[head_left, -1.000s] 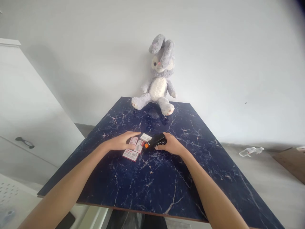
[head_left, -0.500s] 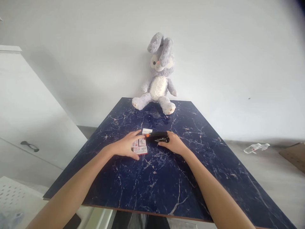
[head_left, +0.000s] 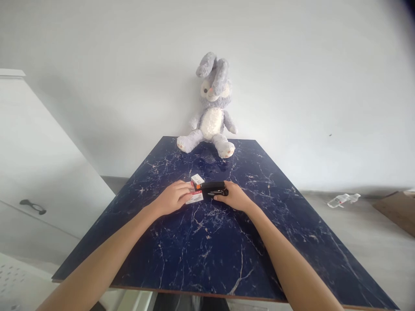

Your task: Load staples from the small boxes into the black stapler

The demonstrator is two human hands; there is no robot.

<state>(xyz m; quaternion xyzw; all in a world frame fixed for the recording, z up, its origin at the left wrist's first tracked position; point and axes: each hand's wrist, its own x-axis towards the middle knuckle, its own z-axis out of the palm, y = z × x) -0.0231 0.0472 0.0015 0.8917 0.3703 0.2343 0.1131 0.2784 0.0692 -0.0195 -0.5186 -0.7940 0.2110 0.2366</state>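
My right hand [head_left: 234, 196] is closed around the rear end of a black stapler [head_left: 212, 185], whose orange-marked front points left. My left hand [head_left: 173, 198] grips a flat white-and-red box [head_left: 195, 198] from its left side, its fingers over the top and the thumb at the near edge, hiding much of it. The stapler's front reaches the box; whether they touch, I cannot tell. Just behind, a small white box [head_left: 197, 179] sits by the stapler's tip. These things are near the middle of the dark blue marbled table [head_left: 207, 246].
A grey plush rabbit [head_left: 212, 114] sits at the table's far edge against the wall. To the left stands a white cabinet [head_left: 42, 155] with a dark handle. On the floor at right lie a clear plastic bottle [head_left: 343, 200] and a cardboard piece [head_left: 397, 211].
My left fingers have closed in on the white-and-red box, which has turned somewhat. The small white box is also angled differently. My right hand still holds the stapler; the view has shifted slightly.
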